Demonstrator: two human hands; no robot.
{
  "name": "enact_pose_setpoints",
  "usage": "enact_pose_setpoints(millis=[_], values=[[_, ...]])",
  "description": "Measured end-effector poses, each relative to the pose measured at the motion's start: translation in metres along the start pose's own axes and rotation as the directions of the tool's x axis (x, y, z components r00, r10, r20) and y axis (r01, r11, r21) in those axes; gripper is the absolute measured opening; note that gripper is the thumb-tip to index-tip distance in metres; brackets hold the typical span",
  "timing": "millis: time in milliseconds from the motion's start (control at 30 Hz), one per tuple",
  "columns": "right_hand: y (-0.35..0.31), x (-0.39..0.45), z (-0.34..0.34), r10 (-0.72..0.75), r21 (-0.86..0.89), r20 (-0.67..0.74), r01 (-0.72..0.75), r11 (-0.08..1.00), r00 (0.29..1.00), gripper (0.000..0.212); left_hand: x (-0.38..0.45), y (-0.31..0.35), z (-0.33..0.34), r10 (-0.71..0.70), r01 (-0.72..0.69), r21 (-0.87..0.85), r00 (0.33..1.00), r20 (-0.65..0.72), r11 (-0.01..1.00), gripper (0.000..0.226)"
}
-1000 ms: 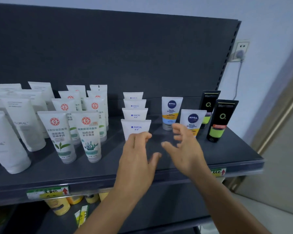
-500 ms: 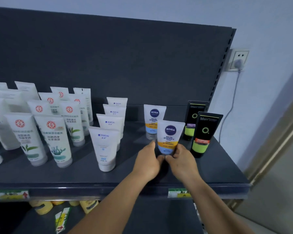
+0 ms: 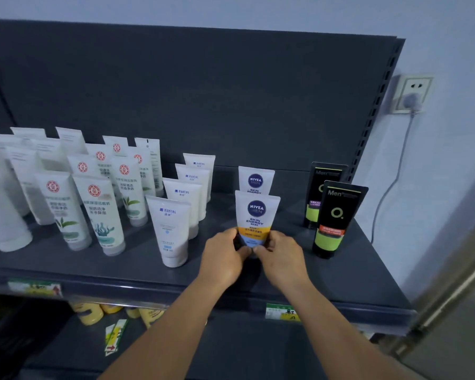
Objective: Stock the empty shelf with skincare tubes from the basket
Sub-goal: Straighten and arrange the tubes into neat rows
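A white Nivea tube [image 3: 256,215] with a blue logo and an orange band stands cap-down near the front of the dark shelf [image 3: 354,272]. My left hand [image 3: 224,256] and my right hand [image 3: 281,257] both grip its lower end, thumbs meeting in front of the cap. A second Nivea tube [image 3: 255,180] stands right behind it. To the left runs a row of white Manting tubes [image 3: 172,229]. To the right stand two black and green tubes [image 3: 333,219]. No basket is in view.
Several white tubes with red seals [image 3: 100,212] and plain white tubes [image 3: 8,204] fill the shelf's left half. Yellow products [image 3: 89,314] lie on the lower shelf. A wall socket with a plug and cable [image 3: 412,96] is at the right.
A second ago both hands hovered open in front of the tubes. Now they are closed around the base of the front Nivea tube, which stands directly in front of the other Nivea tube.
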State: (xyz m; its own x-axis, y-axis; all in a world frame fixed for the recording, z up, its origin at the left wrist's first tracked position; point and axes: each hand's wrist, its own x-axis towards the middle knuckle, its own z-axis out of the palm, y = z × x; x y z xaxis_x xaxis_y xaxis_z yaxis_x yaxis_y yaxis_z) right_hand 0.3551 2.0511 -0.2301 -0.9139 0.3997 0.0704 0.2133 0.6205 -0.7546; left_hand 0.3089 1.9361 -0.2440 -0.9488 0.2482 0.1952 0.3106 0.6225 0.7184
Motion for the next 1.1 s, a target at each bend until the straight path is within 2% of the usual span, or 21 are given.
enact_pose_setpoints(millis=[133, 200, 267, 333, 400, 500, 567, 633, 700, 767, 833, 967, 1100], values=[[-0.001, -0.003, -0.002, 0.002, 0.029, 0.026, -0.003, 1.000, 1.000, 0.016, -0.003, 0.000, -0.002, -0.001, 0.002, -0.035, 1.000, 0.025, 0.999, 0.036], [-0.001, -0.009, -0.007, 0.019, 0.078, 0.029, -0.021, 0.997, 0.999, 0.033, -0.010, 0.003, -0.004, -0.031, 0.030, -0.050, 0.999, -0.025, 0.998, 0.048], [0.000, -0.019, -0.018, 0.052, 0.144, -0.011, -0.050, 0.988, 0.999, 0.053, -0.026, 0.011, -0.006, -0.021, 0.016, -0.044, 0.992, -0.121, 0.999, 0.053], [0.007, -0.029, -0.030, 0.068, 0.185, -0.117, -0.046, 0.982, 0.991, 0.054, -0.044, 0.026, -0.005, 0.072, -0.081, -0.066, 0.989, -0.129, 0.995, 0.045], [0.017, -0.037, -0.044, 0.081, 0.204, -0.257, -0.028, 0.979, 0.963, 0.045, -0.054, 0.042, 0.004, 0.163, -0.165, -0.127, 0.986, -0.031, 0.978, 0.041], [0.035, -0.036, -0.064, 0.152, 0.257, -0.389, -0.051, 0.965, 0.909, 0.050, -0.049, 0.064, 0.026, 0.204, -0.178, -0.162, 0.966, 0.161, 0.971, 0.057], [0.046, -0.028, -0.074, 0.208, 0.258, -0.350, -0.120, 0.959, 0.913, 0.069, -0.040, 0.076, 0.040, 0.185, -0.141, -0.183, 0.949, 0.254, 0.973, 0.069], [0.058, -0.019, -0.080, 0.225, 0.236, -0.262, -0.164, 0.958, 0.938, 0.079, -0.030, 0.084, 0.053, 0.149, -0.093, -0.190, 0.939, 0.309, 0.977, 0.075], [0.067, -0.009, -0.083, 0.203, 0.194, -0.210, -0.163, 0.967, 0.956, 0.070, -0.020, 0.088, 0.063, 0.097, -0.035, -0.185, 0.936, 0.338, 0.982, 0.078], [0.072, -0.002, -0.084, 0.157, 0.110, -0.182, -0.138, 0.984, 0.971, 0.045, -0.013, 0.090, 0.072, 0.045, 0.016, -0.169, 0.936, 0.349, 0.986, 0.078], [0.074, 0.001, -0.086, 0.132, 0.060, -0.162, -0.123, 0.991, 0.978, 0.029, -0.011, 0.090, 0.078, 0.015, 0.044, -0.158, 0.936, 0.351, 0.987, 0.074], [0.079, 0.005, -0.089, 0.090, 0.044, -0.123, -0.085, 0.995, 0.988, 0.020, -0.013, 0.094, 0.086, 0.048, 0.000, -0.158, 0.954, 0.297, 0.987, 0.051], [0.084, 0.007, -0.093, 0.045, 0.014, -0.109, -0.043, 0.999, 0.993, 0.016, -0.021, 0.098, 0.087, 0.038, -0.013, -0.105, 0.969, 0.245, 0.994, 0.046]])
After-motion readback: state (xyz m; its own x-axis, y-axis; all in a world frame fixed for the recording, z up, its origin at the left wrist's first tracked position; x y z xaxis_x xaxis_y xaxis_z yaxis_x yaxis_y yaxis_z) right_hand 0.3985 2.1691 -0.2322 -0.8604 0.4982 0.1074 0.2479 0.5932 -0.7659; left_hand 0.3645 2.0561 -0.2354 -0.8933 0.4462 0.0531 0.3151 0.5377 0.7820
